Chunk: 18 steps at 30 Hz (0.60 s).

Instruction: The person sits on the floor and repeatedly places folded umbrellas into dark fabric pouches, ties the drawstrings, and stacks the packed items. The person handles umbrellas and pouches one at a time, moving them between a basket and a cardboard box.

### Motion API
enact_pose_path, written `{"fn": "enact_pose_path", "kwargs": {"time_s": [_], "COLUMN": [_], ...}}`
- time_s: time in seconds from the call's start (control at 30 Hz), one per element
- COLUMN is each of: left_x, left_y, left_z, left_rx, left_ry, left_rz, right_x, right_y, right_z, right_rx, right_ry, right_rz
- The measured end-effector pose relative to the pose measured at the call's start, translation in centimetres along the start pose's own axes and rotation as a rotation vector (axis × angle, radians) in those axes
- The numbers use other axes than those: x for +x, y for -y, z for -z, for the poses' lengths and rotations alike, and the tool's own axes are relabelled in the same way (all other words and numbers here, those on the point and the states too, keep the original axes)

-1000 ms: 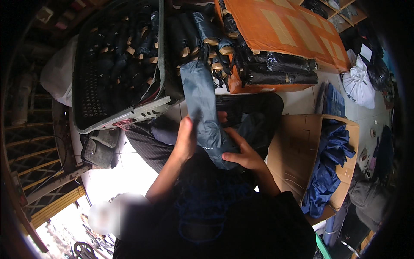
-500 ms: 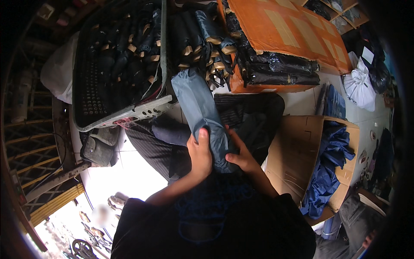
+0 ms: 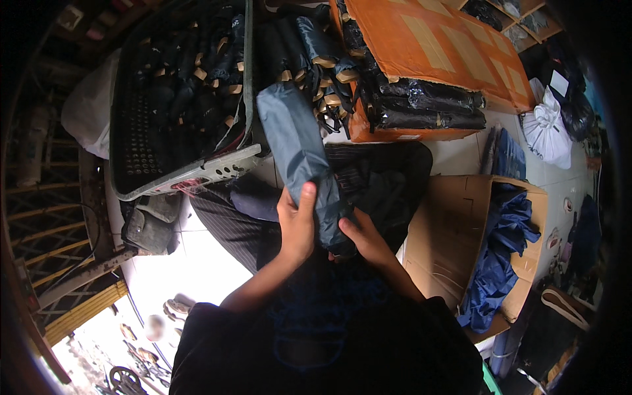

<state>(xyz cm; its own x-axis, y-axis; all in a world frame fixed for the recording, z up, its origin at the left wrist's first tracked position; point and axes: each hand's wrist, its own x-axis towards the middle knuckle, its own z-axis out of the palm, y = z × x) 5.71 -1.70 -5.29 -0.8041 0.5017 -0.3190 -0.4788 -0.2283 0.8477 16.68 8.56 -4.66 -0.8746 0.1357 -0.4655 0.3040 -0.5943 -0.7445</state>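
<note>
A folded umbrella in a grey-blue fabric sleeve [image 3: 294, 141] slants up and to the left in front of me, over my crossed legs. My left hand [image 3: 297, 224] is wrapped round its lower left side, thumb lying on top of the fabric. At the lower end my right hand [image 3: 365, 238] grips it from the right, thumb pressed on the sleeve and fingers partly hidden beneath. The far end of the sleeve rests against nothing I can make out and lies close to the crate's right edge.
A dark plastic crate [image 3: 227, 158] of folded umbrellas with wooden-looking ends stands at the left. More umbrellas [image 3: 317, 46] lie beside it. Behind is an orange carton [image 3: 454, 49] with dark wrapped packs [image 3: 428, 118]. An open cardboard box [image 3: 444, 230] at the right holds blue fabric [image 3: 494, 283].
The sleeved umbrella has shifted slightly up and left. My right hand has closed nearer its lower end, and my left hand has moved a little left. A person's hand at lower right is gone from view.
</note>
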Motion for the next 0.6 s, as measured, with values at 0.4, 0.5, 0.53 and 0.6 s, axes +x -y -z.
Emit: {"fn": "enact_pose_path", "kwargs": {"time_s": [0.4,0.5,0.53,0.6], "left_x": [2.1,1.8,1.5,0.8], "left_y": [-3.7,-3.6,-3.7,-3.9], "left_z": [0.5,-0.1,-0.4,-1.0], "left_rx": [-0.214,-0.176,-0.178,-0.222], "left_ry": [0.375,0.355,0.330,0.334], "left_rz": [0.071,0.054,0.032,-0.006], "right_x": [0.3,0.3,0.2,0.2], "right_y": [-0.1,0.5,0.8,0.7], "right_z": [-0.5,-0.9,-0.9,-0.9], "right_rx": [-0.056,-0.010,-0.007,-0.020], "right_ry": [0.043,0.075,0.061,0.037], "right_rz": [0.035,-0.039,-0.088,-0.101]}}
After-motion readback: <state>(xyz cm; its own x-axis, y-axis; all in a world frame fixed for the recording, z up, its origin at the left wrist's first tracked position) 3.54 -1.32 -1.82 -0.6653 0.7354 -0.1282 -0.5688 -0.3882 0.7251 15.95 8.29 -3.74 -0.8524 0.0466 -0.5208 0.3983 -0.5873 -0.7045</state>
